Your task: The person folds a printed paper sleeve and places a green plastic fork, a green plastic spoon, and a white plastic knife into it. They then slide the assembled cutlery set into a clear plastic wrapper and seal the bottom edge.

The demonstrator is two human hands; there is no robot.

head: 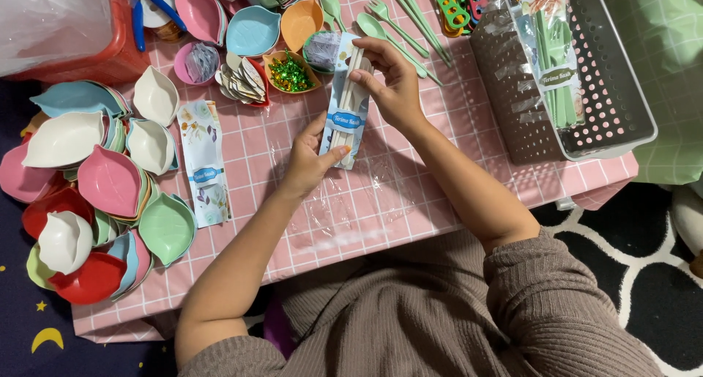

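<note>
Pink checked tablecloth (410,194) fills the head view, both bare hands over its middle. Left hand (306,161) pinches the lower end of a clear printed pouch (346,121), thumb on the front, fingers behind. Right hand (392,84) grips the pouch's upper end, fingers curled around the pale cutlery handles (356,73) sticking out of its top. Pouch is held just above the cloth, slightly tilted, top end away from the person.

Second printed pouch (204,173) lies flat on the cloth to the left, well apart from the hands. Further left, a heap of leaf-shaped bowls (110,183) in white, pink, red, green and blue, stacked and overlapping. Above the hands, small bowls: an orange one (291,73) holding green glitter bits, a red one (245,80) holding folded cards, a blue one (253,31) empty. Loose green spoons and forks (388,29) lie near the top edge. At right, a white perforated basket (622,121) on the table corner holds a bagged green cutlery set (553,55). Brown ribbed sleeves (556,289) at the bottom.
</note>
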